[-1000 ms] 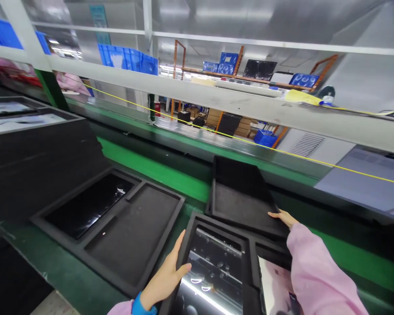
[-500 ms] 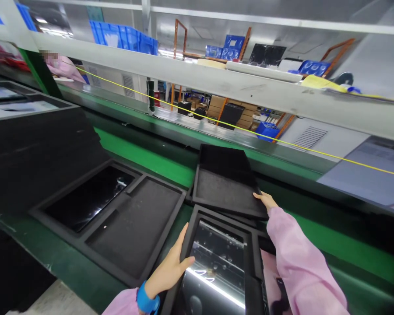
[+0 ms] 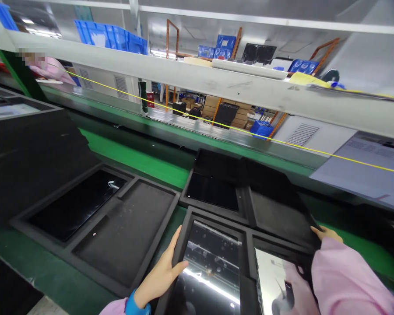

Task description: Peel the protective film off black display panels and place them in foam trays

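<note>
My left hand (image 3: 164, 272) grips the left rim of the front black foam tray (image 3: 181, 245), thumb on top and fingers along the outer side. In that tray's left compartment lies a glossy dark screen panel (image 3: 210, 262); its right one holds a panel with a pale, pinkish reflective face (image 3: 282, 284). Reaching to the far right, my right hand (image 3: 326, 234) pinches the right edge of a rear black foam tray (image 3: 282, 214); its fingertips are partly hidden. The recess beside that hand is bare. Left of it, a dark panel (image 3: 213, 191) lies in a compartment.
Another foam tray (image 3: 138, 181) at left holds a black panel (image 3: 79, 205) in one compartment. Behind it rises a tall stack of black foam (image 3: 33, 153). A green belt (image 3: 134, 157) runs behind, below a white beam (image 3: 197, 72) and yellow cord. A person in pink (image 3: 52, 70) sits far left.
My right hand has moved right with the rear tray's edge, and the bare recess has shifted right. A dark panel now shows to its left. My left hand keeps its grip.
</note>
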Demonstrator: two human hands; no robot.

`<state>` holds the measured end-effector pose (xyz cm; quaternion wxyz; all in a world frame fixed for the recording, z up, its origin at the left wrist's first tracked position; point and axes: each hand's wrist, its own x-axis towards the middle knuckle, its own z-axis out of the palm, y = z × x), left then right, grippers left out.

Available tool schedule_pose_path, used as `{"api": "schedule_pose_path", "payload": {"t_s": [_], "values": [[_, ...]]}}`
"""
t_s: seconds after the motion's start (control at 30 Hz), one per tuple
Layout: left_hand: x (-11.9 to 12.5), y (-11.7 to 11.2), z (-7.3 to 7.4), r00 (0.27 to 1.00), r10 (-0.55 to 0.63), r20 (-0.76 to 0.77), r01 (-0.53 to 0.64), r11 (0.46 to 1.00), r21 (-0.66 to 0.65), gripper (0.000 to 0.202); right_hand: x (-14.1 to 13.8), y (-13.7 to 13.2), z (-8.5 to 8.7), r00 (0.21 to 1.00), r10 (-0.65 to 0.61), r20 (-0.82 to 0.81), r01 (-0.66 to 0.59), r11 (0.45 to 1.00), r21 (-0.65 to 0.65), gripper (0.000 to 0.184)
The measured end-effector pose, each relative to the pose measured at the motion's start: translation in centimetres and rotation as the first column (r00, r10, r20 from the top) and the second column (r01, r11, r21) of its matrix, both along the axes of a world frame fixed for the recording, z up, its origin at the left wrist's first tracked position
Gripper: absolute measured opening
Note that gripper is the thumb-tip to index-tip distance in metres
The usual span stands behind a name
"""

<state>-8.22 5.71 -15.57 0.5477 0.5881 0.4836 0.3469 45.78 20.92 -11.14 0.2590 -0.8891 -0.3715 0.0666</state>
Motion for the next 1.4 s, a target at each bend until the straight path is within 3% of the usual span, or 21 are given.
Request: {"api": "schedule_pose_path", "payload": {"t_s": [0.1, 0.23, 0.3, 0.37, 0.4, 0.47, 0.53, 0.63, 0.73, 0.83, 0.97, 1.07, 1.27, 1.4], "values": [[0.0, 0.0, -0.1, 1.0, 0.003, 0.017, -0.003, 1.0, 0.003, 0.082, 0.7, -0.2, -0.8, 0.987, -0.161, -0.007, 0.157, 0.974, -0.163, 0.015], [0.0, -0.1, -0.1, 1.0, 0.009, 0.012, -0.01, 1.0, 0.015, 0.08, -1.2, 0.6, -0.1, 0.983, -0.162, 0.09, 0.18, 0.949, -0.258, 0.021], [0.0, 0.0, 0.0, 1.0, 0.011, 0.01, -0.011, 1.0, 0.013, 0.08, -3.9, 1.6, 0.4, 0.982, -0.075, 0.174, 0.119, 0.959, -0.258, 0.026], [0.0, 0.0, 0.1, 1.0, 0.009, -0.002, -0.009, 1.0, 0.002, 0.081, -7.9, 3.0, 0.6, 0.964, 0.121, 0.239, -0.056, 0.963, -0.263, 0.03], [0.0, 0.0, 0.2, 1.0, 0.006, -0.011, -0.006, 1.0, -0.004, 0.082, -10.3, 3.7, 0.4, 0.936, 0.251, 0.248, -0.179, 0.943, -0.281, 0.034], [0.1, -0.1, 0.3, 1.0, 0.002, -0.028, -0.002, 1.0, -0.008, 0.083, -15.0, 5.1, -0.2, 0.847, 0.483, 0.223, -0.396, 0.852, -0.342, 0.039], [0.2, -0.1, 0.5, 0.998, 0.003, -0.068, -0.002, 1.0, 0.019, 0.082, -19.0, 6.1, -1.1, 0.791, 0.575, 0.207, -0.462, 0.785, -0.412, 0.043], [-0.1, 0.0, 0.5, 0.975, 0.096, -0.202, -0.065, 0.986, 0.154, 0.065, -22.3, 6.9, -2.0, 0.787, 0.578, 0.219, -0.424, 0.762, -0.489, 0.041], [-1.3, 0.5, -0.1, 0.871, 0.294, -0.393, -0.162, 0.928, 0.335, 0.047, -23.0, 7.4, -1.9, 0.798, 0.557, 0.228, -0.382, 0.761, -0.524, 0.039], [-3.1, 0.7, -1.7, 0.788, 0.349, -0.507, -0.153, 0.909, 0.388, 0.056, -22.9, 7.7, -1.4, 0.807, 0.543, 0.23, -0.355, 0.758, -0.547, 0.039], [-4.9, -0.4, -4.3, 0.821, 0.273, -0.502, -0.085, 0.927, 0.364, 0.075, -23.0, 8.3, -1.1, 0.816, 0.532, 0.227, -0.336, 0.755, -0.563, 0.038], [-5.4, -1.7, -5.1, 0.839, 0.246, -0.485, -0.059, 0.928, 0.369, 0.078, -22.8, 8.7, -1.1, 0.815, 0.529, 0.236, -0.332, 0.76, -0.558, 0.038], [-5.9, -3.2, -4.2, 0.854, 0.224, -0.47, -0.051, 0.934, 0.353, 0.073, -21.8, 9.8, -0.6, 0.807, 0.535, 0.251, -0.34, 0.768, -0.543, 0.038], [-6.3, -4.8, -4.1, 0.867, 0.176, -0.466, -0.033, 0.954, 0.299, 0.07, -22.6, 11.6, -0.3, 0.788, 0.567, 0.241, -0.386, 0.759, -0.525, 0.036]]}}
